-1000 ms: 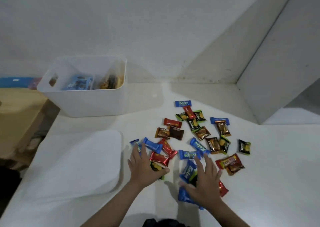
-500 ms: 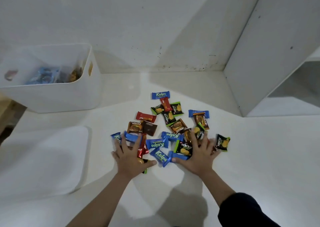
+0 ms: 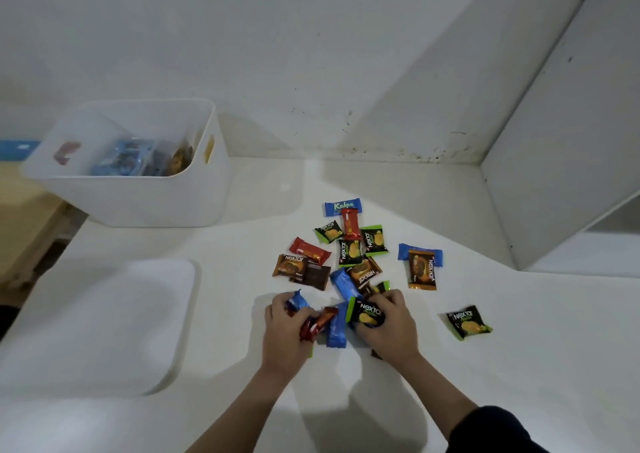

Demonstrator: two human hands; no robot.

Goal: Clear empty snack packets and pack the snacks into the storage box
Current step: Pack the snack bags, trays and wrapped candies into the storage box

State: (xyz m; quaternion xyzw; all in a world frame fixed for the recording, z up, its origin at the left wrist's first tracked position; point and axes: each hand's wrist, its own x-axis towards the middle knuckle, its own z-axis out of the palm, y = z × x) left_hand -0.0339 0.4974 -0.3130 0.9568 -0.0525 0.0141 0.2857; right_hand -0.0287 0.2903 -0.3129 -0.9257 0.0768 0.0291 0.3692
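At the near edge of the snack scatter, the left hand [image 3: 287,328] is curled round a small bunch of wrapped snacks, among them a blue foil packet [image 3: 298,301] at its fingertips and a red-brown foil packet [image 3: 317,323] under its thumb. Just beside it, the right hand [image 3: 389,326] grips a black-and-green Nextar packet [image 3: 367,314] with its fingers bent over the top edge; a long blue wrapper [image 3: 336,328] lies between the two hands, touching both bunches.

Beyond the hands, the loose pile of small foil snacks [image 3: 349,252] is spread over the white tabletop [image 3: 519,366]: orange-brown, red, blue and black-and-green packs, some overlapping. One black-and-green packet [image 3: 468,321] lies apart to the right. A flat white plastic lid [image 3: 100,324] rests on the tabletop to the left, and farther back on the left stands the white plastic storage box [image 3: 156,196], open, with some packets already inside.

The step in hand looks like gathering a handful for packing; whether any wrapper here is empty cannot be told. Most of the pile remains outside the box, so the task seems far from done. The next move calls for closing both handfuls firmly enough that the slippery foil does not spill, lifting them together, and carrying them left and back over the box's rim before letting go.
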